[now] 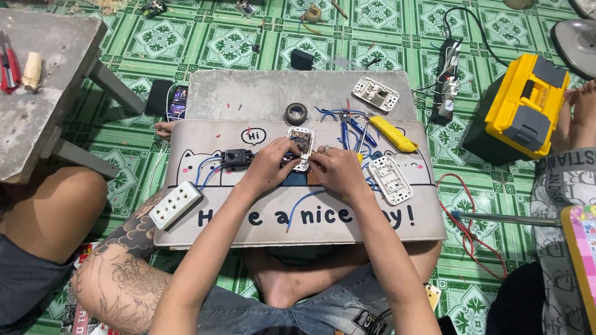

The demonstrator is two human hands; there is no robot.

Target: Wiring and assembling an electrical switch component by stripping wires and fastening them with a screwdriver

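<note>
Head view: white switch plate (pixel 302 144), face-down.

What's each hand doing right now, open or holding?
Left hand: fingers closed on the white switch module.
Right hand: closed grip at the module's lower edge; exactly what it pinches cannot be told.

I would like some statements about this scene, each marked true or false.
1. Both hands, left and right, are at the white switch plate. True.
2. The tape roll lies on the floor tiles. False: it lies on the small table.
3. The toolbox is yellow. True.
4. The white socket strip is in the right hand. False: it lies alone at the table's left edge.
</note>
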